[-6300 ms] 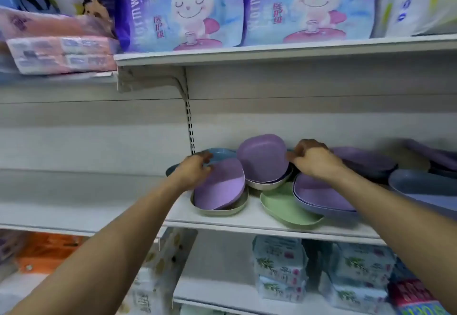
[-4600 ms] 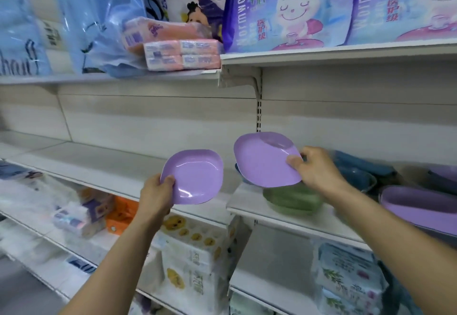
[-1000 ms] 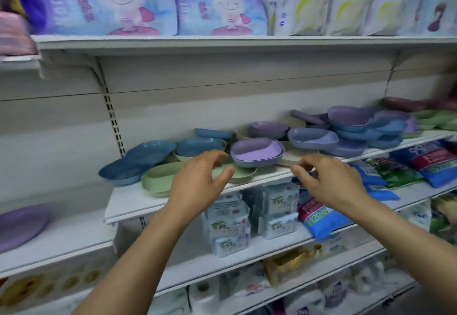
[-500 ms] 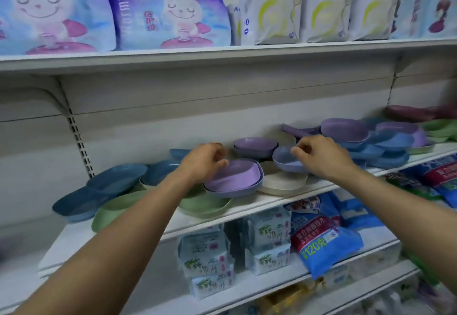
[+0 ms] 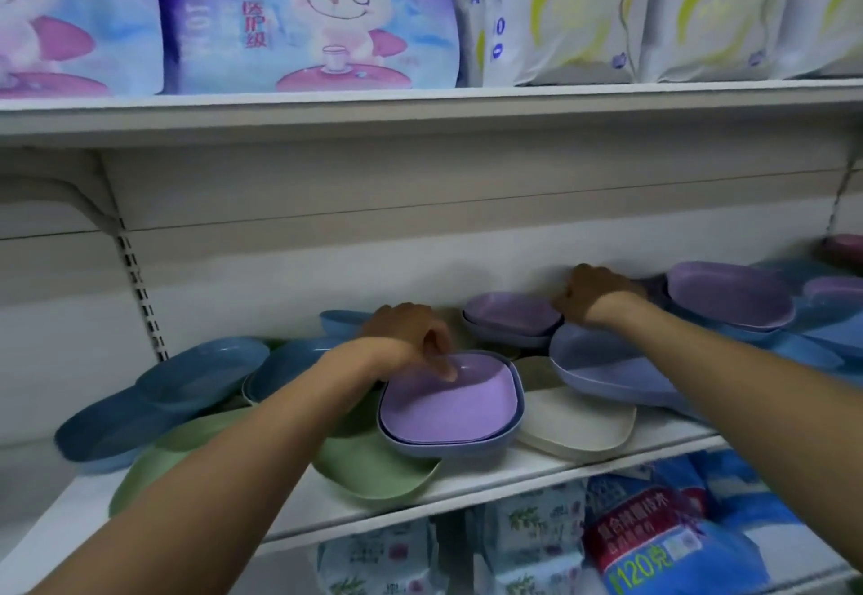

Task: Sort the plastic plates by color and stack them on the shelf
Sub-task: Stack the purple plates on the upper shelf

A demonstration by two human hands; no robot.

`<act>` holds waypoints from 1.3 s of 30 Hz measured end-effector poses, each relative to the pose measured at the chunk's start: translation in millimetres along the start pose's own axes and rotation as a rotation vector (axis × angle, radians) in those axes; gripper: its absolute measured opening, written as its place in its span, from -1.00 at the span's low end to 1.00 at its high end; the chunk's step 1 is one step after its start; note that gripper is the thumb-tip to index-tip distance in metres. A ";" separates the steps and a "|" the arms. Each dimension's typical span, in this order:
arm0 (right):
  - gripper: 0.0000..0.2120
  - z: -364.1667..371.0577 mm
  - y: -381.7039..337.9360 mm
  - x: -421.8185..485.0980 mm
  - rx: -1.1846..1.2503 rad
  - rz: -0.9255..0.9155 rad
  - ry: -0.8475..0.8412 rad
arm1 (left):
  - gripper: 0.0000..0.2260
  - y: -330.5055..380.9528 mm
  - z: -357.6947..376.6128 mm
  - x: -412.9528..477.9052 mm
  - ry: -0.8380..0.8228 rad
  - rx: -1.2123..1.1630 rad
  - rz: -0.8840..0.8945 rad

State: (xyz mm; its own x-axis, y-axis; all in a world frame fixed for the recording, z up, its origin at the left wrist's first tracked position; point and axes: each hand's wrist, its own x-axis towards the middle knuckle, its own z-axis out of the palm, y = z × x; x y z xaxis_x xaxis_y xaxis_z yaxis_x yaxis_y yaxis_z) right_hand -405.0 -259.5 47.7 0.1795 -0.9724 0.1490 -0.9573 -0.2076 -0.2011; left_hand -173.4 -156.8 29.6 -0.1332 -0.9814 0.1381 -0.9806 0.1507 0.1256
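While the lilac square plastic plate [image 5: 448,403] lay nested on the white shelf [image 5: 467,485], the nearer left hand [image 5: 408,342] held a closed grip on its far rim. The right hand [image 5: 595,298] sat further back, fingers hidden, so its grip could not be told.

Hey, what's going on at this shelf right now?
A person is sorting plastic plates on the shelf. The left hand pinches the rim of the front purple plate; the right hand reaches among plates at the back, its grip hidden. Blue plates, green plates and a cream plate lie mixed around.
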 end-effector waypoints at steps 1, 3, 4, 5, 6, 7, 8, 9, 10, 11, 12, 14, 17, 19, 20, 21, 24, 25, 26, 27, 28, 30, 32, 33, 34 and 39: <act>-0.66 0.7 0.1 3.4 -0.026 -0.001 -0.012 | -0.72 0.6 -0.2 1.7 0.008 0.022 0.003; -0.58 3.6 1.5 12.0 -0.061 0.006 -0.040 | -0.68 1.6 0.8 4.9 0.028 0.037 -0.004; -0.55 5.4 2.2 15.9 -0.065 0.010 -0.050 | -0.65 2.1 1.4 6.1 0.029 0.031 -0.012; -0.52 7.2 2.3 19.2 -0.067 0.013 -0.052 | -0.63 3.0 1.9 7.4 0.024 0.026 -0.020; -0.48 9.0 2.2 21.7 -0.069 0.014 -0.048 | -0.63 4.0 2.1 8.6 0.014 0.029 -0.026; -0.44 11.3 1.8 24.3 -0.069 0.013 -0.040 | -0.65 5.2 2.3 9.6 0.003 0.038 -0.031; -0.42 13.8 1.4 27.4 -0.064 0.010 -0.034 | -0.68 6.4 2.5 10.6 -0.008 0.046 -0.034; -0.42 15.7 0.7 29.7 -0.060 0.001 -0.036 | -0.72 7.3 2.8 11.4 -0.014 0.048 -0.032; -0.43 16.7 -0.6 31.0 -0.064 -0.011 -0.040 | -0.75 7.7 3.2 12.1 -0.016 0.045 -0.028; -0.43 17.4 -1.6 32.1 -0.074 -0.024 -0.042 | -0.78 7.8 3.8 12.9 -0.016 0.038 -0.025; -0.43 17.8 -2.6 32.5 -0.092 -0.035 -0.040 | -0.79 7.8 4.3 13.3 -0.015 0.029 -0.022; -0.44 19.3 -3.1 32.6 -0.137 -0.046 -0.032 | -0.81 7.0 5.1 14.8 -0.015 0.008 -0.022; -0.51 22.6 -1.0 34.6 -0.160 -0.045 -0.025 | -0.85 4.5 6.0 17.3 -0.005 -0.004 -0.016; -0.60 25.4 2.2 38.9 -0.147 -0.051 -0.030 | -0.87 3.0 6.8 18.1 0.014 0.009 -0.010; -0.66 26.0 3.7 40.6 -0.147 -0.056 -0.036 | -0.89 3.1 7.3 18.1 0.023 0.021 -0.007; -0.70 26.5 5.0 41.8 -0.146 -0.060 -0.040 | -0.90 3.7 8.1 18.1 0.035 0.038 -0.003; -0.77 28.0 7.2 46.0 -0.106 -0.059 -0.030 | -0.92 6.0 9.4 17.9 0.087 0.108 0.008; -0.77 27.7 7.3 46.0 -0.092 -0.053 -0.015 | -0.91 6.2 9.4 17.7 0.107 0.122 0.009; -0.78 27.6 6.8 45.9 -0.087 -0.050 0.010 | -0.90 6.6 9.3 17.7 0.127 0.129 0.006; -0.77 27.0 6.6 45.1 -0.091 -0.053 0.040 | -0.88 6.3 9.0 17.5 0.147 0.130 -0.002; -0.77 26.2 6.7 44.3 -0.098 -0.060 0.074 | -0.87 5.8 8.3 17.2 0.166 0.127 -0.016; -0.78 24.2 7.9 43.7 -0.099 -0.072 0.117 | -0.86 4.6 6.0 15.7 0.196 0.122 -0.051; -0.84 22.8 9.7 43.5 -0.093 -0.080 0.140 | -0.89 3.7 2.5 13.3 0.223 0.104 -0.072; -0.87 21.6 10.4 43.3 -0.080 -0.082 0.158 | -0.91 3.4 0.2 11.6 0.234 0.082 -0.086; -0.87 20.7 10.7 42.9 -0.061 -0.079 0.179 | -0.92 4.3 -2.7 9.6 0.248 0.059 -0.108; -0.79 18.7 13.4 40.7 0.070 -0.058 0.242 | -0.90 7.2 -13.8 -0.5 0.319 0.033 -0.297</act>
State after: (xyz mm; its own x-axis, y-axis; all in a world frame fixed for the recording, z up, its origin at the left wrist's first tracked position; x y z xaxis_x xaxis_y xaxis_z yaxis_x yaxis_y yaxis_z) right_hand -406.2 -303.9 33.0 0.1665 -0.9066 0.3877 -0.9276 -0.2773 -0.2503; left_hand -178.4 -153.6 44.0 0.2012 -0.8949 0.3983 -0.9744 -0.1410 0.1753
